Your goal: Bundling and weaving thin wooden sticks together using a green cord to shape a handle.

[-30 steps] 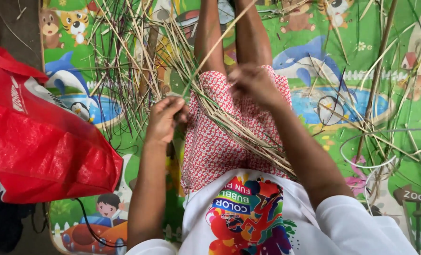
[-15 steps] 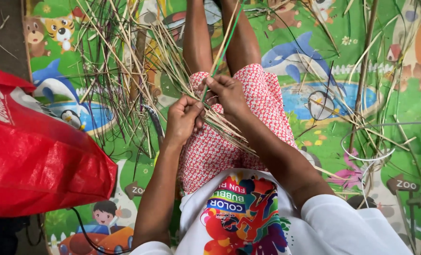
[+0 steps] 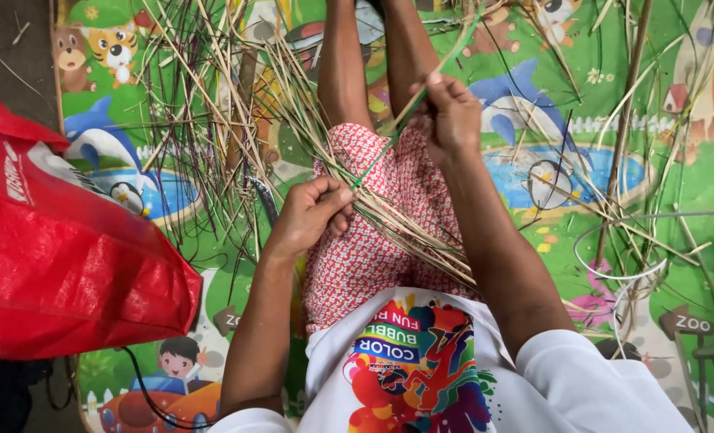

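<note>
Hands apart on green strip (image 3: pixel 389 140).
My right hand (image 3: pixel 451 116) has risen, pinching it; left hand (image 3: pixel 313 212) clamps the straw bundle (image 3: pixel 409 232).

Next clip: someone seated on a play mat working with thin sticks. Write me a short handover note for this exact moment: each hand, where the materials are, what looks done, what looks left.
Left hand: closed around the bundle of pale sticks lying across the lap.
Right hand: raised, pinching a green strip that runs down to the left hand.
Materials: loose sticks are scattered over the cartoon play mat ahead and to the right; a red bag sits on the left.
Done: a bundle is gathered on the lap.
Left: many sticks lie loose; whether the strip is tied cannot be seen.
</note>
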